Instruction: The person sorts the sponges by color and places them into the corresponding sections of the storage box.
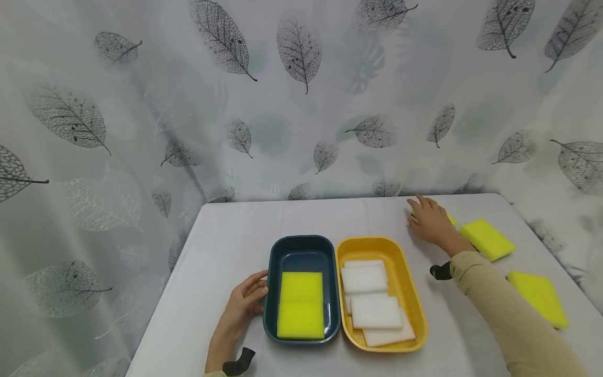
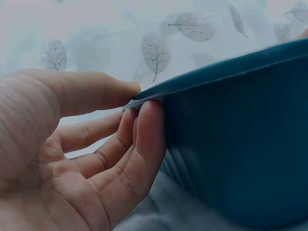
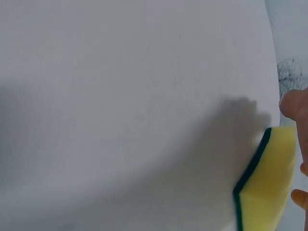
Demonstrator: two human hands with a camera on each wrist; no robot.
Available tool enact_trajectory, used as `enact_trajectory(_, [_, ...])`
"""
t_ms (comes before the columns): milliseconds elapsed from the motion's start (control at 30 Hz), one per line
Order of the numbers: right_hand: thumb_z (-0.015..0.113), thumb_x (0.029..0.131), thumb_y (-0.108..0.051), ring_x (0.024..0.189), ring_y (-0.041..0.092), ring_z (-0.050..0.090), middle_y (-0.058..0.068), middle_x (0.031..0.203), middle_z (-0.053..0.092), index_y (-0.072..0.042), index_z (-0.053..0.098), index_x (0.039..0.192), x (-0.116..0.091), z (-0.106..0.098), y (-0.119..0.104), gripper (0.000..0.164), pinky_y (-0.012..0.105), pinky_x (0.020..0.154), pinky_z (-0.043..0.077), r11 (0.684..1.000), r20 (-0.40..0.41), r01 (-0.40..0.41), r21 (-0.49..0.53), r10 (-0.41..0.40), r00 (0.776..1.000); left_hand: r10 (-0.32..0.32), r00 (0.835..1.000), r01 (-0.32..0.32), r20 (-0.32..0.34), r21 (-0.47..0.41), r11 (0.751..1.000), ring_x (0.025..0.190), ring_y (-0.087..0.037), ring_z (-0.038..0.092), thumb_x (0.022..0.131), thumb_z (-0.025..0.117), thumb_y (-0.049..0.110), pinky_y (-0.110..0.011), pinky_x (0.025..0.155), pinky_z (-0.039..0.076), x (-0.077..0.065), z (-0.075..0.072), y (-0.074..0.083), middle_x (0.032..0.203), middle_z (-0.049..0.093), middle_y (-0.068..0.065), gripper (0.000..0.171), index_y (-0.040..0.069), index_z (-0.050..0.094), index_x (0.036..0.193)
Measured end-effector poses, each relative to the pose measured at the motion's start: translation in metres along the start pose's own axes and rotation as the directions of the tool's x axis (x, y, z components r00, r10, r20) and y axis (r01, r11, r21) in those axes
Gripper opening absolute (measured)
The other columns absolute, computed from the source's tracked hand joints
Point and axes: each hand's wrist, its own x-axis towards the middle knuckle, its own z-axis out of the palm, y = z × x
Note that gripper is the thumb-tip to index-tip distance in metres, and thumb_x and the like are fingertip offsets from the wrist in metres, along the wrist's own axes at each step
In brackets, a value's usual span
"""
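Observation:
My left hand (image 1: 242, 299) pinches the left rim of a dark blue tray (image 1: 301, 257). In the left wrist view the thumb lies on top of the rim and the fingers press under it. Two yellow sponges (image 1: 300, 314) lie in that tray. Far back on the right, my right hand (image 1: 428, 222) is over a yellow sponge (image 1: 451, 218), mostly hidden beneath it in the head view. The right wrist view shows that sponge (image 3: 269, 180) with a dark green scouring layer, and the fingers (image 3: 302, 118) spread above it.
A yellow tray (image 1: 412, 293) with several white sponge pads (image 1: 377, 312) stands right beside the blue one. Two more yellow sponges lie to the right, one farther back (image 1: 488, 239) and one nearer (image 1: 539, 298). A leaf-patterned curtain (image 1: 301, 120) hangs behind the white table (image 1: 235, 230).

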Motion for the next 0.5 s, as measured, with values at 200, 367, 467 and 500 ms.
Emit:
enact_trajectory(200, [0.053,0.105,-0.021,0.143,0.068,0.019,0.047,0.158,0.017,0.011,0.024,0.156,-0.004,0.005,0.01,0.068,0.081,0.116,0.02,0.994,0.072,-0.103,0.032,0.101,0.992,0.002,1.0,-0.002,0.011,0.004,1.0,0.09,-0.013,0.064,0.098,0.07,0.015,-0.025,0.068,0.058,0.0,-0.001,-0.001,0.11,0.066,-0.004,0.051,0.01,0.057,0.146])
enact_trajectory(367, [0.05,0.104,-0.019,0.142,0.07,0.016,0.049,0.157,0.013,0.012,0.019,0.156,-0.006,0.007,0.015,0.068,0.082,0.114,0.018,0.989,0.086,-0.141,0.052,0.136,0.987,0.013,1.0,-0.013,0.015,0.006,1.0,0.09,-0.013,0.065,0.098,0.07,0.014,-0.025,0.068,0.058,0.0,-0.001,0.001,0.109,0.067,-0.004,0.05,0.01,0.057,0.146])
enact_trajectory(467, [0.05,0.103,-0.018,0.14,0.071,0.017,0.049,0.157,0.013,0.011,0.021,0.156,-0.007,0.007,0.016,0.067,0.082,0.112,0.02,0.987,0.086,-0.147,0.064,0.142,0.986,0.011,1.0,-0.011,0.013,0.007,1.0,0.09,-0.012,0.065,0.098,0.07,0.013,-0.025,0.068,0.058,-0.001,-0.002,0.001,0.108,0.067,-0.003,0.05,0.009,0.057,0.146])
enact_trajectory(500, [0.05,0.103,-0.018,0.14,0.072,0.018,0.049,0.157,0.013,0.011,0.021,0.156,-0.007,0.007,0.016,0.067,0.083,0.112,0.021,0.987,0.085,-0.147,0.066,0.141,0.986,0.013,1.0,-0.013,0.011,0.008,1.0,0.089,-0.012,0.065,0.098,0.07,0.013,-0.025,0.068,0.058,-0.001,-0.002,0.002,0.108,0.067,-0.003,0.05,0.01,0.057,0.146])
